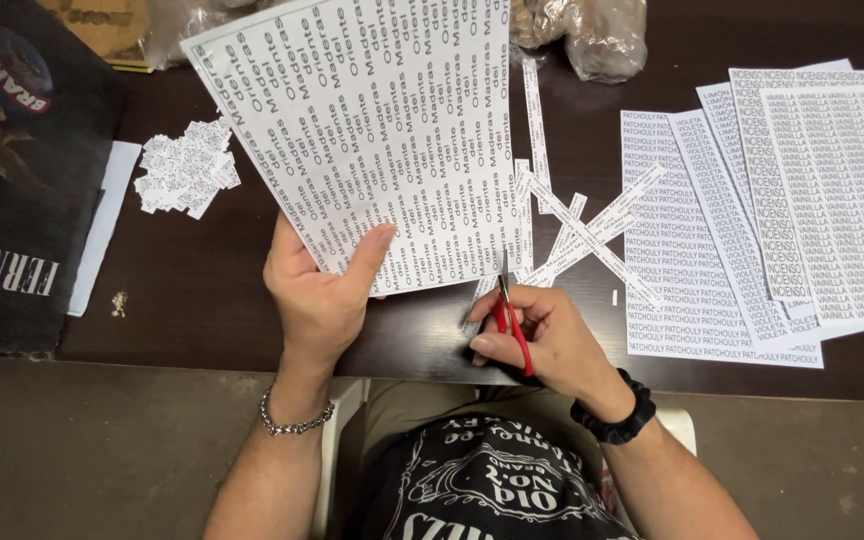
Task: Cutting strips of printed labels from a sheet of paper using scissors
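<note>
My left hand [320,295] holds a large white sheet [382,130] printed with rows of small labels, thumb on top near its lower edge; the sheet is tilted over the dark table [212,290]. My right hand [542,335] grips small red-handled scissors [508,310], their blades pointing up at the sheet's lower right edge. Several cut paper strips [582,225] lie crossed just beyond the scissors.
A pile of small cut labels [187,168] lies at the left. Several overlapping printed sheets [782,210] are spread at the right. A black bag [22,180] covers the table's left end. Clear plastic bags [602,35] sit at the far edge.
</note>
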